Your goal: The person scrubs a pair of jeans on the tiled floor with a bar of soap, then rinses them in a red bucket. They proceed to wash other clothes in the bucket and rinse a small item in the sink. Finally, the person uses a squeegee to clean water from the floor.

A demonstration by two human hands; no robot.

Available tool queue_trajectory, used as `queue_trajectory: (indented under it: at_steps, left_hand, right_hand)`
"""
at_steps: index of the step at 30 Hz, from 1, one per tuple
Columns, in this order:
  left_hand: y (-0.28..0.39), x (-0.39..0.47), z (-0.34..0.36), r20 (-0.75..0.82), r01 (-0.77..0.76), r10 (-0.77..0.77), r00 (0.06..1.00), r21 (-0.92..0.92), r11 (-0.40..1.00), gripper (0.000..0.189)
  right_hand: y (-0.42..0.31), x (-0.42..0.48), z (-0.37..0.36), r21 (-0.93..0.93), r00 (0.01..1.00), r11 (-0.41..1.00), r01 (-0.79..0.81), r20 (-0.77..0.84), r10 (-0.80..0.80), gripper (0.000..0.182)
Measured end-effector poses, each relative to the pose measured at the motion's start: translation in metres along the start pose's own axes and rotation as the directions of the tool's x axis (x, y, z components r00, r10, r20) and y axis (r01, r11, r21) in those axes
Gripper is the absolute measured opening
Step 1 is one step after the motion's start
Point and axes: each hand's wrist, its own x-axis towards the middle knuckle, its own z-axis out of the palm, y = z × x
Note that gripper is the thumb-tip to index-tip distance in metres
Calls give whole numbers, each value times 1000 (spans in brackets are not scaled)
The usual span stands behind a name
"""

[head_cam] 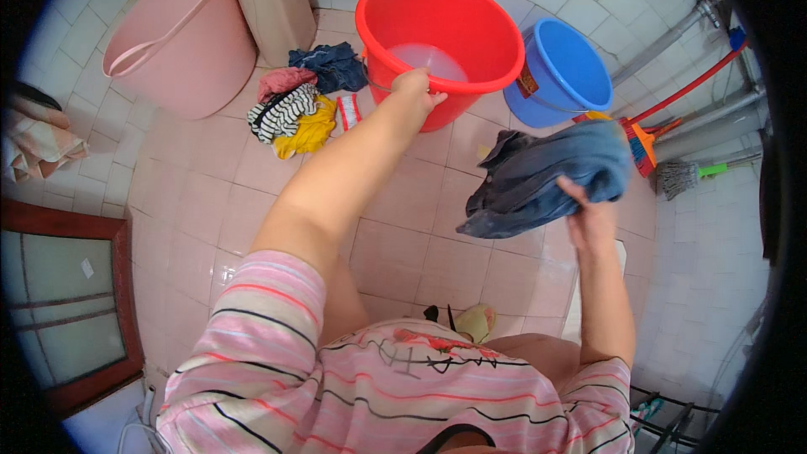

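With my left hand (416, 91) I grip the near rim of a large red plastic bucket (441, 19). Cloudy whitish water (432, 62) lies in its bottom, and the bucket looks tilted toward me. Bunched dark blue denim clothing (542, 170) hangs in my right hand (591, 221), raised over the tiled floor to the right of the bucket. My right fingers are partly hidden beneath the cloth. Left of the bucket, a pile on the floor holds a striped black-and-white garment (287, 112), a yellow one (309, 129), a pink one (285, 82) and dark denim (334, 66).
A blue bucket (567, 69) stands right of the red one. Farther right are a red-handled broom (640, 142) and a grey scrub brush (679, 178) near wall pipes. A pink laundry tub (189, 44) stands at the left, above a wood-framed glass door (69, 309). A red-and-white packet (348, 111) lies by the clothes.
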Motion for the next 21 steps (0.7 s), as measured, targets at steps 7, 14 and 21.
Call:
queue_trajectory:
  at_steps: [7, 14, 21]
  left_hand:
    - [-14, -7, -20, -47, -86, 85, 995, -7, 996, 45]
    - [-15, -62, -70, 30, -3, -1, 1000, 109, 994, 39]
    - [-14, -132, -146, 7, 45, -48, 999, 257, 965, 28]
  right_hand:
    - [-130, 37, -1, 97, 949, 945, 311, -82, -304, 17]
    - [-189, 77, 86, 162, 820, 807, 567, -200, -536, 20]
    - [-43, 143, 95, 188, 916, 982, 15, 392, -89, 11]
